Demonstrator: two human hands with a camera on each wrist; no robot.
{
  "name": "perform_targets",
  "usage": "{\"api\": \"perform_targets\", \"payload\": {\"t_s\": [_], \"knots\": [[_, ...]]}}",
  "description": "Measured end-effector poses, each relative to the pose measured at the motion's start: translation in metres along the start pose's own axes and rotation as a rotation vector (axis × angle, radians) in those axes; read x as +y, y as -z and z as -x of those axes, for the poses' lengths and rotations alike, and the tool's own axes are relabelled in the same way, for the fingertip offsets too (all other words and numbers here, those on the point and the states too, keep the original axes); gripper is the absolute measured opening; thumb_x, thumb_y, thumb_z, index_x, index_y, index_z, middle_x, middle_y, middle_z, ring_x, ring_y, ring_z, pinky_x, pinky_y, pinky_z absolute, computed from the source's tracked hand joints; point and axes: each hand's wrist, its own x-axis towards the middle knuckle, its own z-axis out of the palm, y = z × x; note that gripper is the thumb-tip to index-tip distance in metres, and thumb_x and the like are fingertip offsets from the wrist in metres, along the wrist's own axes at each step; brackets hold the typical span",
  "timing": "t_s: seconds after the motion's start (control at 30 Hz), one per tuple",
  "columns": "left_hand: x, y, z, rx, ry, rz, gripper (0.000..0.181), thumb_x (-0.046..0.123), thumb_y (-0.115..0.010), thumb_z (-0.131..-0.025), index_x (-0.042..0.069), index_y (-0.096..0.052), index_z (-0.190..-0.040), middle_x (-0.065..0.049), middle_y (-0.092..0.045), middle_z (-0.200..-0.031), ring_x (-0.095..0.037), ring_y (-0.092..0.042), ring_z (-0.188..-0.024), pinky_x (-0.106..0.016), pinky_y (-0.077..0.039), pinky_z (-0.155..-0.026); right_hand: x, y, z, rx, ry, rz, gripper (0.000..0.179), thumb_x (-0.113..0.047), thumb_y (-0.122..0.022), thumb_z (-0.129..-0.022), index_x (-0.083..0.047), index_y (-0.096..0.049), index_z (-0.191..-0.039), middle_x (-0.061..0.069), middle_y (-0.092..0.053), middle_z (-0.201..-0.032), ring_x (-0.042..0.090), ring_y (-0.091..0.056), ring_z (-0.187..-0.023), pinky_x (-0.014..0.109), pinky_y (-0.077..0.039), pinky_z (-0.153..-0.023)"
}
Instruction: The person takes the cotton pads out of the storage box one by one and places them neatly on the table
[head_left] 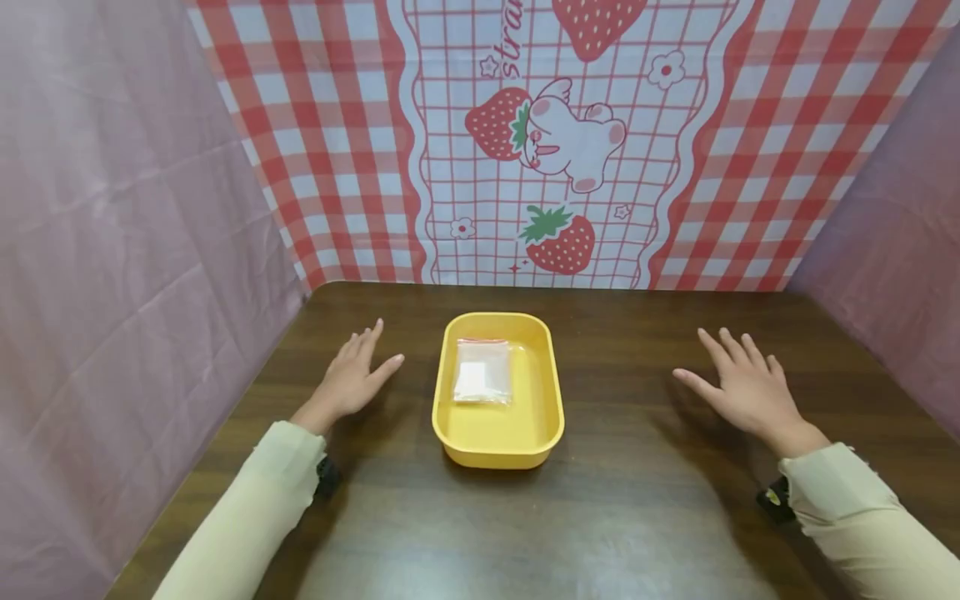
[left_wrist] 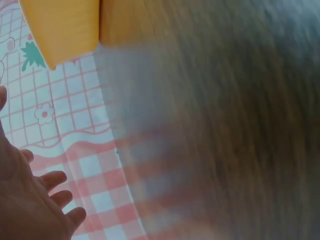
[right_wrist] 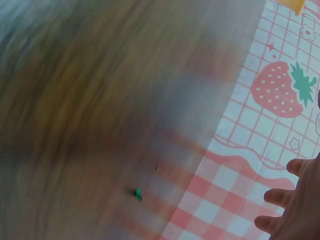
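A yellow plastic tray (head_left: 498,433) with rounded corners stands mid-table, and inside it, toward its left side, lies a stack of clear zip bags (head_left: 483,372) with a red strip along the top. To the left of the tray is my left hand (head_left: 351,379), fingers spread, holding nothing. My right hand (head_left: 746,392) is farther off on the right, fingers also extended and nothing in it. In the left wrist view the left hand (left_wrist: 35,195) shows at the lower left, with the tray (left_wrist: 65,30) above. Fingers of the right hand (right_wrist: 295,205) appear at the lower right of its wrist view.
The dark brown wooden table (head_left: 495,533) reaches back to a red checked cloth (head_left: 337,167) with strawberry prints. Pink curtains (head_left: 135,250) hang at both sides. A tiny green speck (right_wrist: 138,194) shows on the tabletop in the right wrist view.
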Motion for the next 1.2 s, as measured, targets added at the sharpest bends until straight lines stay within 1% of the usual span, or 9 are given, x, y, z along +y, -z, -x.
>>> {"api": "perform_targets", "payload": {"t_s": [0.13,0.3,0.4,0.57,0.73,0.83,0.97,1.1,1.2], "knots": [[0.005,-0.003,-0.002,-0.009,0.008,0.102,0.079,0.059,-0.033,-0.093,0.013,-0.006,-0.151,-0.020,-0.013,-0.152,-0.040,-0.006,-0.137,-0.059,-0.009,-0.108,-0.005,-0.004,-0.003,-0.003,-0.007,-0.034,0.084,-0.060,-0.043,-0.090,-0.013,-0.009,-0.151,0.030,-0.011,-0.148,0.051,0.000,-0.133,0.075,-0.003,-0.094],[0.014,-0.008,-0.004,-0.018,0.015,0.247,0.078,0.057,-0.036,-0.094,0.015,-0.003,-0.151,-0.017,-0.013,-0.152,-0.037,-0.011,-0.137,-0.059,-0.014,-0.107,-0.012,-0.007,-0.007,-0.005,-0.029,-0.070,0.084,-0.061,-0.041,-0.090,-0.013,-0.009,-0.150,0.029,-0.011,-0.148,0.049,0.001,-0.134,0.074,-0.001,-0.095],[0.020,-0.011,-0.006,-0.015,0.019,0.334,0.076,0.053,-0.039,-0.095,0.016,-0.004,-0.151,-0.019,-0.017,-0.151,-0.036,-0.016,-0.136,-0.056,-0.016,-0.108,-0.016,-0.007,-0.008,-0.007,-0.037,-0.091,0.084,-0.061,-0.041,-0.090,-0.012,-0.010,-0.150,0.030,-0.012,-0.148,0.049,0.000,-0.134,0.074,-0.002,-0.096],[0.026,-0.018,-0.011,-0.010,0.016,0.488,0.071,0.042,-0.044,-0.097,0.017,-0.006,-0.151,-0.023,-0.024,-0.147,-0.038,-0.024,-0.133,-0.053,-0.021,-0.108,-0.021,-0.011,-0.011,-0.009,-0.040,-0.121,0.082,-0.059,-0.040,-0.091,-0.011,-0.010,-0.150,0.030,-0.012,-0.148,0.050,0.000,-0.134,0.074,-0.004,-0.095],[0.028,-0.024,-0.013,-0.026,0.009,0.587,0.070,0.039,-0.044,-0.097,0.018,-0.005,-0.151,-0.024,-0.026,-0.146,-0.039,-0.029,-0.131,-0.052,-0.026,-0.106,-0.025,-0.014,-0.015,0.005,-0.043,-0.149,0.082,-0.059,-0.040,-0.091,-0.011,-0.010,-0.150,0.030,-0.012,-0.148,0.050,-0.001,-0.134,0.074,-0.006,-0.095],[0.030,-0.025,-0.013,-0.050,0.019,0.618,0.071,0.038,-0.047,-0.096,0.020,-0.005,-0.151,-0.023,-0.027,-0.146,-0.037,-0.032,-0.130,-0.052,-0.028,-0.105,-0.029,-0.015,-0.017,0.012,-0.041,-0.167,0.081,-0.058,-0.040,-0.092,-0.011,-0.010,-0.150,0.030,-0.012,-0.148,0.050,-0.002,-0.134,0.074,-0.007,-0.095],[0.031,-0.026,-0.014,-0.103,0.048,0.665,0.078,0.033,-0.056,-0.093,0.025,-0.004,-0.151,-0.019,-0.027,-0.147,-0.037,-0.033,-0.130,-0.052,-0.032,-0.103,-0.036,-0.016,-0.020,0.012,-0.034,-0.192,0.080,-0.058,-0.039,-0.092,-0.011,-0.010,-0.150,0.030,-0.012,-0.148,0.049,-0.002,-0.134,0.074,-0.007,-0.095],[0.033,-0.028,-0.015,-0.165,0.078,0.746,0.085,0.024,-0.064,-0.089,0.029,-0.006,-0.150,-0.016,-0.025,-0.148,-0.036,-0.033,-0.130,-0.050,-0.040,-0.098,-0.043,-0.016,-0.025,0.009,-0.032,-0.215,0.080,-0.058,-0.039,-0.092,-0.011,-0.010,-0.150,0.029,-0.011,-0.149,0.049,-0.002,-0.134,0.074,-0.007,-0.096],[0.034,-0.029,-0.016,-0.198,0.078,0.811,0.088,0.018,-0.068,-0.086,0.027,-0.009,-0.150,-0.017,-0.024,-0.148,-0.036,-0.034,-0.129,-0.045,-0.047,-0.091,-0.047,-0.015,-0.027,0.003,-0.033,-0.234,0.080,-0.058,-0.039,-0.092,-0.011,-0.010,-0.150,0.028,-0.010,-0.149,0.048,-0.001,-0.135,0.074,-0.007,-0.096]]}}
